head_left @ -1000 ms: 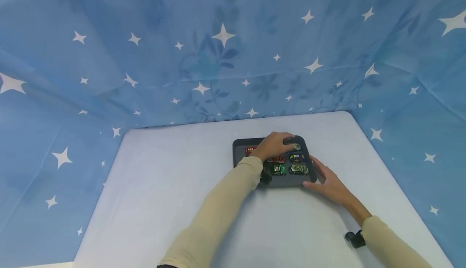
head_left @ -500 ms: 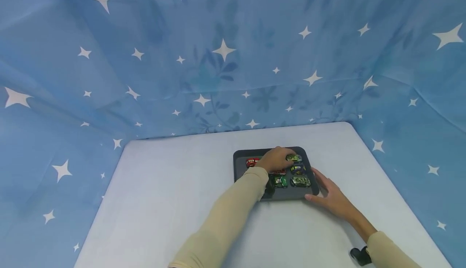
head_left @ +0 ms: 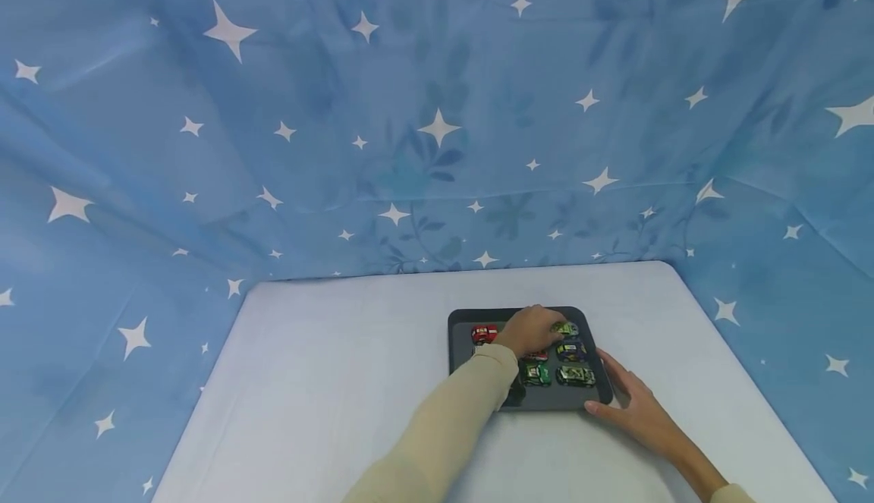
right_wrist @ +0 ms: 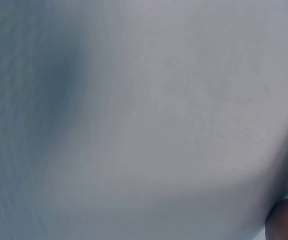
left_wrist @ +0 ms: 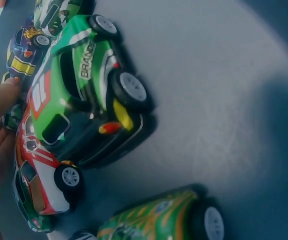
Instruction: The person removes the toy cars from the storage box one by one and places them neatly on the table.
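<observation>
A dark grey tray (head_left: pixel 459 366) on the white table holds several toy cars in rows. My left hand (head_left: pixel 531 330) reaches over the tray's back half, its curled fingers on a yellow-green car (head_left: pixel 566 328) at the back right. In the left wrist view the fingertips (left_wrist: pixel 1 100) lie against the cars beside a green car (left_wrist: pixel 76 95) and a red and white car (left_wrist: pixel 36 185). My right hand (head_left: pixel 631 406) lies flat on the table with its fingers against the tray's front right corner. Only a sliver of that hand (right_wrist: pixel 286 220) shows in the right wrist view.
A red car (head_left: pixel 484 333) stands at the tray's back left, a dark blue car (head_left: pixel 570 350) and a camouflage car (head_left: pixel 576 375) along its right side. Blue star-print cloth (head_left: pixel 410 146) walls in the table (head_left: pixel 328 381) on three sides.
The head camera has tilted up, so the tray sits lower in view. My left fingers have drawn back over the yellow-green car, which now shows more. The right hand stays by the tray.
</observation>
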Tool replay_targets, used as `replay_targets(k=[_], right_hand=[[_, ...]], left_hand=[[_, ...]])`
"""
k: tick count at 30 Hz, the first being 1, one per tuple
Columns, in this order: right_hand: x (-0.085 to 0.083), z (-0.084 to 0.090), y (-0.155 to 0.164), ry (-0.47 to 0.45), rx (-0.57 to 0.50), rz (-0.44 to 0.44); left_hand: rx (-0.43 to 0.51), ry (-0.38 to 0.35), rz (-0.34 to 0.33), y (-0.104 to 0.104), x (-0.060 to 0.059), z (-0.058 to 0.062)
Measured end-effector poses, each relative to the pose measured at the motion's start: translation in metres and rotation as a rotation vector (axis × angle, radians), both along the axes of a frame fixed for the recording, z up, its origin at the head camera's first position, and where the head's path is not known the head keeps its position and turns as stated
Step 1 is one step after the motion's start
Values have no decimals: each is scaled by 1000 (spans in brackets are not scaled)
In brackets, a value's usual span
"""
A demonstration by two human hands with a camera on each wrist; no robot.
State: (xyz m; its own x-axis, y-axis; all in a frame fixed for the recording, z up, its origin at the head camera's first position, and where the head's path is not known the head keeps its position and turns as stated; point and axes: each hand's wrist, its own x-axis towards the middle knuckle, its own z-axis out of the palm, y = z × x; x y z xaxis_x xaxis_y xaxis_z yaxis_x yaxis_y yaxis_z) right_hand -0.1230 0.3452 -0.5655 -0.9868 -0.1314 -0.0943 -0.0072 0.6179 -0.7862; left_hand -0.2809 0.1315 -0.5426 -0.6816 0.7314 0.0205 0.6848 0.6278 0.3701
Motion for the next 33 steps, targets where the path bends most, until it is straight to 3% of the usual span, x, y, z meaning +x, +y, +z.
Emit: replay_targets(k=[9,18,23,33], right_hand=[[2,-3,-4,-32,2,-17],[2,0,-3,-51,-3,-19],[2,-1,-3,-40,6,-23],[1,2,-6,-32,-6,-25]], left_hand=[[58,-39,-23,-10,-4,1],[146,-65,-104,-27,-16,33],[174,-59,-120,-54,-23,45],[188,-53,-63,-124,-44,81]])
